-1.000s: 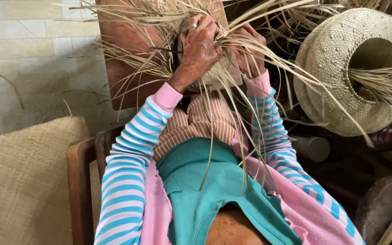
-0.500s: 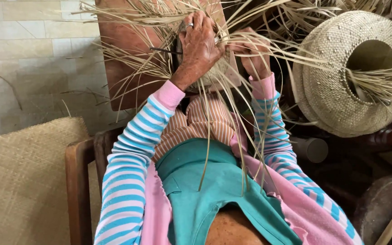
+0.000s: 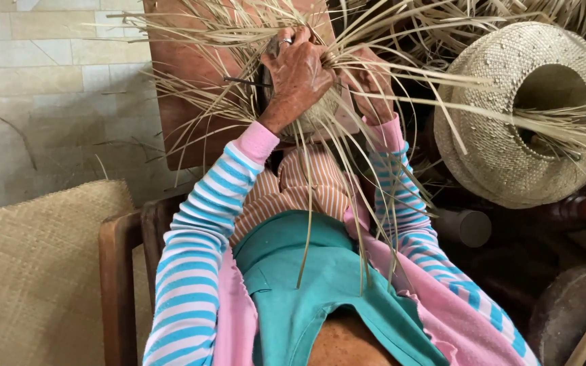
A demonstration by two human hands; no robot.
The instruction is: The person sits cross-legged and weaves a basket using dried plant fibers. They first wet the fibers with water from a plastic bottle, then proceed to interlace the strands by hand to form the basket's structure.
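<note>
A woven mat cushion (image 3: 32,271) lies far left. The left hand (image 3: 298,71) presses over a half-woven straw piece (image 3: 320,115), gripping its strands against a wooden board (image 3: 191,88). The right hand (image 3: 372,85) pinches loose strands beside it. A finished woven hat (image 3: 503,129) sits right.

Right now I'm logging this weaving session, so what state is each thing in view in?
Left hand: closed over the woven piece, ring on one finger.
Right hand: gripping straw strands beside it.
Woven piece: unfinished, loose strands fanning out all round.
Woven hat: lying on its side, opening showing, loose straw ends sticking out.
Woven mat: lying flat beside the wooden chair.
</note>
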